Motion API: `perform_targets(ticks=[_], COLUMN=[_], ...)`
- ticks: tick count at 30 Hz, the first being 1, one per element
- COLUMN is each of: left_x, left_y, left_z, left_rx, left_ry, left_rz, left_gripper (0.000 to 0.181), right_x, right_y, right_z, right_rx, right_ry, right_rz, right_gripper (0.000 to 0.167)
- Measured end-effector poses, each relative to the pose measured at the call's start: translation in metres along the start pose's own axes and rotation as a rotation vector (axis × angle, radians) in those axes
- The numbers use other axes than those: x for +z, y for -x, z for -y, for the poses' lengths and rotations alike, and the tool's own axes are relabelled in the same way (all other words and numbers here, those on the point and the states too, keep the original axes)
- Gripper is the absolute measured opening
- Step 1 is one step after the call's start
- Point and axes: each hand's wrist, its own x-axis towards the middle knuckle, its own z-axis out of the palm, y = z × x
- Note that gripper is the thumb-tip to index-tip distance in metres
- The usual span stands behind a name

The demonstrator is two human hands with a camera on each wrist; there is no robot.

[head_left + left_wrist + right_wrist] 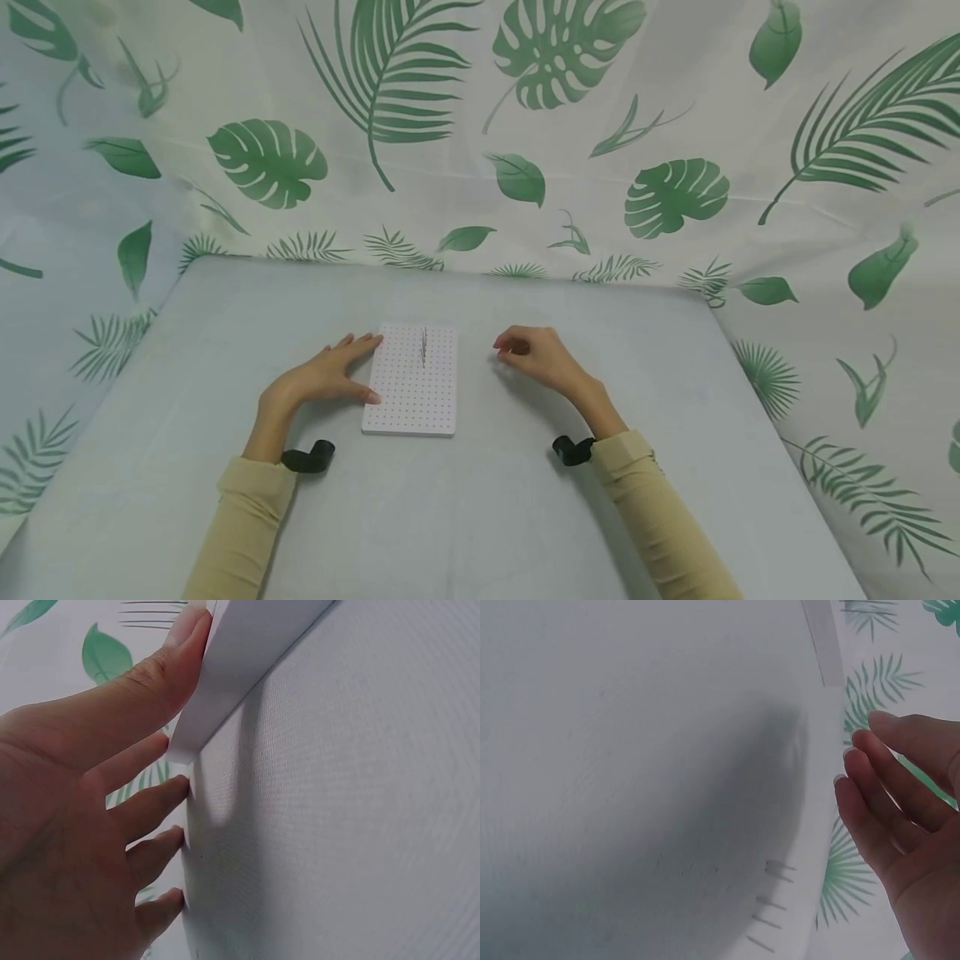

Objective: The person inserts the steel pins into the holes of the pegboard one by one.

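A white board point(408, 404) dotted with rows of small holes lies on the table. Several thin dark pins point(423, 346) stand in a line in its upper part. My left hand point(318, 375) touches the board's left edge with its thumb and index finger, the fingers spread and fairly straight. To the right of the board, my right hand point(551, 360) hovers over the table with loosely bent fingers, and nothing shows between thumb and fingertips. In the right wrist view, several loose thin metal pins point(766, 922) lie on the table below that hand.
A pale cloth covers the table point(480, 517). Behind and at the sides hangs a white curtain point(442, 200) printed with green leaves. Black wrist cameras point(322, 456) are strapped to both wrists, near the table surface.
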Motion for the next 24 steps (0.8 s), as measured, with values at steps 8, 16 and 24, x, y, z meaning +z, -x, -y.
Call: perform_targets(ticks=[8,16,24], left_x=[-0.001,-0.001,-0.001], left_y=[0.0,0.0,0.001], left_z=[-0.001,0.001,0.0], left_rx=[0.012,0.009,0.01], left_ry=[0.009,-0.005,-0.001], left_rz=[-0.005,-0.005,-0.004], left_gripper=[0.101,0.102,0.102], right_x=[-0.009,-0.021,-0.031], right_y=[0.006,0.014,0.021], right_z=[-0.011,-0.024,-0.032], right_rx=[0.024,0.082,0.129], right_ry=[0.02,0.067,0.094], right_rz=[0.001,0.005,0.047], right_gripper=[0.013,0.021,0.033])
